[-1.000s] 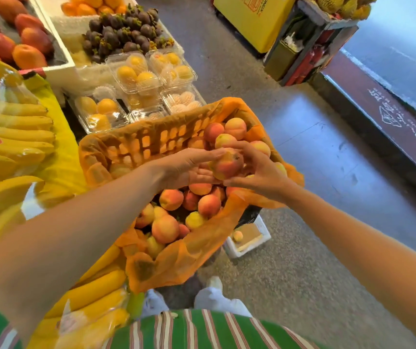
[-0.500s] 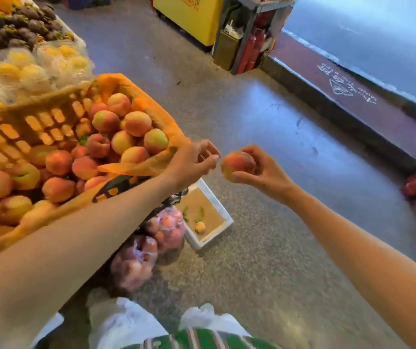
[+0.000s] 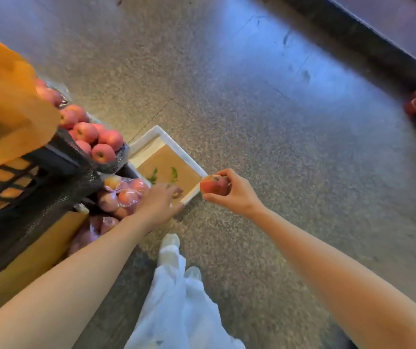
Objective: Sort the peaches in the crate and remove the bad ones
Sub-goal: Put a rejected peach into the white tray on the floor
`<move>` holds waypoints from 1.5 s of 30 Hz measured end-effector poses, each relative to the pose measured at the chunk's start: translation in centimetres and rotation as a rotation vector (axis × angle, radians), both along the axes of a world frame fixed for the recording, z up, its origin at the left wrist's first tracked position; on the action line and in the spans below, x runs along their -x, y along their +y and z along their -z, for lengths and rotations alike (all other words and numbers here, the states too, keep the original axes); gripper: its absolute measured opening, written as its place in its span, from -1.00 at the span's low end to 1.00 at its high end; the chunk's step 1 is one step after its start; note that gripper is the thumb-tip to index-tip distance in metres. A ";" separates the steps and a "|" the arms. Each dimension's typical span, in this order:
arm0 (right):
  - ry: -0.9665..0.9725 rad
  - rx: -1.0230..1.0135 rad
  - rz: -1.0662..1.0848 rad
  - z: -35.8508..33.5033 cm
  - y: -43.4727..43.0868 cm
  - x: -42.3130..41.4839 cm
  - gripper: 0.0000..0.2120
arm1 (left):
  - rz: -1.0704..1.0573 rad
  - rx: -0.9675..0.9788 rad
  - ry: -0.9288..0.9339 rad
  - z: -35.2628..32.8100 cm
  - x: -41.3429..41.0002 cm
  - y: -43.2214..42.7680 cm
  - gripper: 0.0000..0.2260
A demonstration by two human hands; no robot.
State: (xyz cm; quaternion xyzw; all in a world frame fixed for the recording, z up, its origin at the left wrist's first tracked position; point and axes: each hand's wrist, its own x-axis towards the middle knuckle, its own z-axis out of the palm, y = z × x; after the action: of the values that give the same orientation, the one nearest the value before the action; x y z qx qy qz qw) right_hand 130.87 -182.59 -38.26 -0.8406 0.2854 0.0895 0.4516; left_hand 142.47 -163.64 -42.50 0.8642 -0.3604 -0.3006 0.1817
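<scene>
While the right hand [image 3: 234,197] closes its grip round one peach [image 3: 214,184], thumb below and fingers curled over the top, the reject step reads as half done: fruit out of the crate, not yet let go.

Head view, the only one:
- Peach held above the floor [image 3: 290,117], reddish, dull patch facing up. Cannot tell the flaw from here.
- White tray [image 3: 169,140] on the floor, its corner just left of and below the grip. Brown card lining, two green leaves [image 3: 174,173], one small yellow scrap near the left fingertips. No whole peach shows in it, so few rejects so far, by my reading.
- Left hand [image 3: 160,204] reaches over the tray's near edge, left of the grip, fingers stretched forward and loose. Nothing shows in it; some blur.
- Crate [image 3: 50,177], black lattice with orange liner [image 3: 5,117], well left of the grip at the frame edge. Its peaches are out of sight, so how many remain to be checked cannot be told.
- Red fruit [image 3: 96,139] and bagged fruit [image 3: 124,195] sit between crate and tray, apart from the sorting.

Judgement: the sort looks early. Left to do: drop this one, go back to the crate.
</scene>
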 end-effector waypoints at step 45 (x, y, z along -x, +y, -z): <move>0.105 0.109 -0.324 37.5 -4.7 -11.2 -0.80 | -0.162 -0.163 0.073 32.4 -3.0 -5.6 -0.75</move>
State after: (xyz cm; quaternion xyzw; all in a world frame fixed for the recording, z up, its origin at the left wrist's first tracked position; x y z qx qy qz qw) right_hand 142.09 -187.27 -75.80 -0.8931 0.1739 0.1892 0.3693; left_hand 145.42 -169.20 -74.89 0.8910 -0.2567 -0.3443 0.1475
